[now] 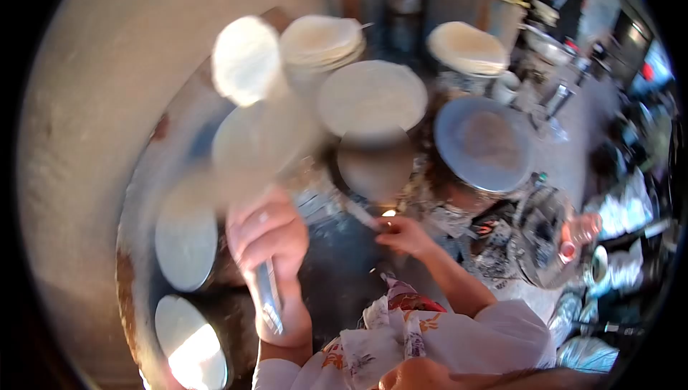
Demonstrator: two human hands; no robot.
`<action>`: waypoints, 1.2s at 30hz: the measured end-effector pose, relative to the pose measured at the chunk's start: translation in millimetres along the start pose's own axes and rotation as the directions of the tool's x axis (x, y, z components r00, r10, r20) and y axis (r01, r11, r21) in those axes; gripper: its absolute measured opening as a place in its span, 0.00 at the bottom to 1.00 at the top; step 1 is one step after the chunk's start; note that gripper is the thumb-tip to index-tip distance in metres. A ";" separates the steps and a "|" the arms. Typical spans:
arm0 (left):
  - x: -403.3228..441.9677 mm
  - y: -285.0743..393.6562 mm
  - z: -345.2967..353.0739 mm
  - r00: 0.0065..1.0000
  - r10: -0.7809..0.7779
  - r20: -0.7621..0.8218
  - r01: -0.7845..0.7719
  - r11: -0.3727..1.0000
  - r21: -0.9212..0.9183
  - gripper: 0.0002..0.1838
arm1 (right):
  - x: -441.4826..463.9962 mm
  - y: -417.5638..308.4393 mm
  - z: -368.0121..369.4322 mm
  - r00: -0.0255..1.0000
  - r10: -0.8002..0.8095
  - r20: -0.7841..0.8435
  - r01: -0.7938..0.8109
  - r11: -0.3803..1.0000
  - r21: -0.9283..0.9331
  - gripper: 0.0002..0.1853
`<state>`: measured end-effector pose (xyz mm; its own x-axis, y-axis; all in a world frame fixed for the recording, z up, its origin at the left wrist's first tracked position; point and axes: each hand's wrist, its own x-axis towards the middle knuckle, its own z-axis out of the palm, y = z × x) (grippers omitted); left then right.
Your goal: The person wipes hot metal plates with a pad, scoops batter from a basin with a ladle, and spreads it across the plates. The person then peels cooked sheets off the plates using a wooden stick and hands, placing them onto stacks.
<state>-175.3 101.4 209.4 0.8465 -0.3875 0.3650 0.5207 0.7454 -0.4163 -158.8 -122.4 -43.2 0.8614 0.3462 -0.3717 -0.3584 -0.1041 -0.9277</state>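
My left hand [266, 236] is closed round a narrow silvery handle [268, 297] that runs down along my wrist. Above it lies a blurred pale shape whose form I cannot make out. My right hand [403, 236] pinches the end of a thin light stick [360, 213], near a dark round patch [376, 164], perhaps a pan, and a small bright flame [389, 213]. A pale flat round [371, 100] sits just beyond. Farther left, a white round [246, 60] is brightly lit, next to a stack of flatbread-like rounds [322, 40].
Another stack of rounds [469, 47] stands at the back, behind a bluish round plate [484, 143]. Two pale discs [186, 243] [192, 343] lie along the table's left edge. At right are a wire-rimmed basket [546, 236], a pink bottle [579, 236] and plastic bags.
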 end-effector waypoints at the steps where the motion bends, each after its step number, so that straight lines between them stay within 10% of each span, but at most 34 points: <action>1: 18.3 -10.7 -16.7 0.994 -0.106 -0.028 0.104 0.993 -0.056 0.16 | -30.0 0.2 -35.2 0.980 -0.035 -0.196 0.051 0.996 0.076 0.23; 5: 113.5 -80.1 -145.3 0.873 -0.462 -0.154 0.419 0.874 -0.248 0.16 | -126.9 42.6 -169.5 0.658 -0.007 -0.753 0.355 0.884 0.303 0.22; 9: 173.2 -145.1 -299.2 0.662 -0.657 -0.360 0.547 0.752 -0.368 0.18 | -164.1 94.0 -262.4 0.420 0.095 -0.903 0.445 0.845 0.295 0.21; 15: 186.5 -189.1 -466.6 0.480 -0.371 -0.795 0.643 0.765 0.031 0.02 | -127.8 143.8 -265.7 0.301 0.123 -0.946 0.512 0.816 0.269 0.17; 18: 196.3 -220.5 -475.8 0.478 -0.027 -0.878 0.819 0.375 0.434 0.23 | -105.3 153.5 -262.9 0.158 0.100 -0.982 0.434 0.886 0.160 0.18; 24: 232.0 -205.7 -484.9 0.563 0.036 -0.826 0.825 -0.090 0.558 0.23 | -76.2 134.1 -278.9 -0.081 -0.177 -0.981 0.053 0.982 -0.182 0.23; 36: 283.1 -104.6 -485.0 0.719 -0.041 -0.694 0.592 -0.488 0.642 0.28 | -73.4 78.7 -246.7 -0.020 -0.400 -0.916 -0.373 0.853 -0.364 0.21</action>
<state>63.6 -349.3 -47.6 0.6640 -0.6857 -0.2982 0.1759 -0.2444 0.9536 -161.4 -386.0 -97.5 0.4559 -0.8197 0.3467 -0.4962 -0.5575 -0.6656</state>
